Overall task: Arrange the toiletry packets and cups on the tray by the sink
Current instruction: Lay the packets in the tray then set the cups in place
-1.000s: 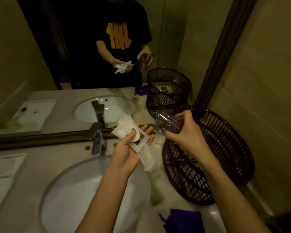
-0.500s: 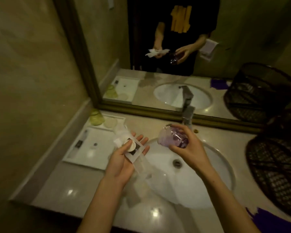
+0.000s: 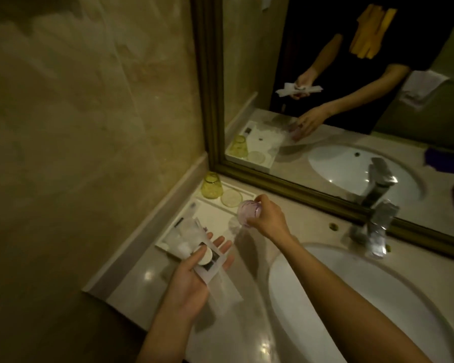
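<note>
Landmark: the white tray (image 3: 212,218), set on the counter in the corner where the side wall meets the mirror (image 3: 351,100).
Purple cup: in your right hand (image 3: 269,218), held tilted on its side just above the tray's right edge, near the mirror end.
Packets: a fan of white packets (image 3: 194,247) lies across your left hand (image 3: 194,276), over the tray's near end; a small round piece sits under your thumb.
Yellow cup: upside down (image 3: 211,185) in the tray's far strip, against the wall.
Clear disc: beside the yellow cup (image 3: 231,197), same strip, just behind the purple cup.
Open room: the tray's main panel is bare between your two hands; bare counter (image 3: 147,281) lies beyond the tray's near end; the sink (image 3: 351,297) lies to the tray's right.
Right hand pose: fingers curled round the purple cup, wrist bent toward the tray, forearm crossing the sink.
Left hand pose: palm up, fingers spread flat, thumb pressing the packets down.
</note>
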`<state>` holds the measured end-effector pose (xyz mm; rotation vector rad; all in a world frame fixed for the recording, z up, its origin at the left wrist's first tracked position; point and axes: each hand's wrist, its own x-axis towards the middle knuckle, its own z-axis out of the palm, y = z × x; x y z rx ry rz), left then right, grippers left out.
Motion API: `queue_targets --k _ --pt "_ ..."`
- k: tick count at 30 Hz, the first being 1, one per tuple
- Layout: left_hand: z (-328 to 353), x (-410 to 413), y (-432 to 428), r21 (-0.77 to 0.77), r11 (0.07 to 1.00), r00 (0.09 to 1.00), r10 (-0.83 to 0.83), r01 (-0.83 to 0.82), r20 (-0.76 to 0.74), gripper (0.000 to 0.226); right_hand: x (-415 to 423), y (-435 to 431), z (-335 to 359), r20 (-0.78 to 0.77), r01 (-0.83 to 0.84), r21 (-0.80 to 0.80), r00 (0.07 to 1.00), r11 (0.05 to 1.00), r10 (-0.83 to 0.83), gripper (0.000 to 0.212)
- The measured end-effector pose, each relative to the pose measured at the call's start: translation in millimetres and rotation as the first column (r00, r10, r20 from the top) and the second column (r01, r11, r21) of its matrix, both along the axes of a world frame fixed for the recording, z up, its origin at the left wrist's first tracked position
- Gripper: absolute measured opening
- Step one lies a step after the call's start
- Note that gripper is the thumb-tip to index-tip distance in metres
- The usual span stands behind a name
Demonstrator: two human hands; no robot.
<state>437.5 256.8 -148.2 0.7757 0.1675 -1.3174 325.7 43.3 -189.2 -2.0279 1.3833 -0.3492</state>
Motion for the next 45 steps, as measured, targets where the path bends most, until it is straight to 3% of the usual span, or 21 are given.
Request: queue_targets --k 6,13,19,23,25,27,28,31,34,36,39,40,42,45 --pt "-16 18 -18 0.015 1.000 1.000 0.018 -0.018 -0.007 0.038 66 -61 -25 -0.197 -0.119 0.003 0.973 0.993 0.117 0.063" --pt "-39 46 -48 0.051 0.998 1.000 0.021 -0.021 -0.014 0.040 113 -94 -45 -0.287 -0.098 0.015 0.953 0.995 0.098 0.042" --pt "-43 69 -71 0.089 0.996 0.999 -0.007 0.010 -0.044 0.057 126 -104 -56 -0.332 -0.089 0.013 0.939 0.996 0.088 0.048" --pt "-38 90 -77 0.040 0.988 0.987 -0.147 0.150 -0.068 0.043 123 -104 -50 -0.335 -0.066 0.074 0.938 0.995 0.087 0.065" --pt "-33 97 -82 0.006 0.980 0.979 -0.197 0.198 -0.052 0.040 117 -97 -39 -0.212 0.005 0.007 0.977 1.000 -0.004 0.065" --pt "-28 103 -87 -0.007 0.969 0.968 -0.247 0.246 -0.047 0.041 111 -74 -22 0.023 0.086 -0.036 0.996 0.996 -0.085 0.049" --pt "-26 105 -88 -0.009 0.958 0.956 -0.288 0.288 -0.054 0.040 109 -56 -11 0.124 0.090 0.039 0.988 0.995 -0.094 0.042" --pt "-25 111 -89 -0.036 0.907 0.907 -0.420 0.419 -0.031 0.041 103 -5 20 0.277 -0.047 0.400 0.958 0.915 -0.072 0.056" --pt "-27 113 -90 -0.060 0.857 0.859 -0.512 0.512 0.009 0.044 94 18 31 0.346 -0.086 0.545 0.929 0.834 -0.129 0.052" --pt "-30 112 -91 -0.051 0.843 0.845 -0.535 0.535 0.023 0.041 91 27 34 0.369 -0.001 0.505 0.904 0.863 -0.215 0.037" --pt "-38 113 -95 -0.024 0.848 0.849 -0.528 0.529 0.026 0.041 83 39 34 0.322 0.184 0.111 0.923 0.977 -0.210 0.016" --pt "-41 113 -98 -0.010 0.856 0.856 -0.516 0.517 0.029 0.043 79 44 34 0.307 0.108 0.018 0.946 0.994 -0.108 0.016" --pt "-45 111 -100 0.021 0.863 0.862 -0.505 0.505 0.041 0.047 74 56 30 0.234 -0.103 -0.011 0.967 0.995 0.102 0.025" --pt "-46 105 -100 0.052 0.847 0.846 -0.531 0.528 0.053 0.044 73 68 17 0.126 -0.142 -0.091 0.980 0.986 0.153 0.032"
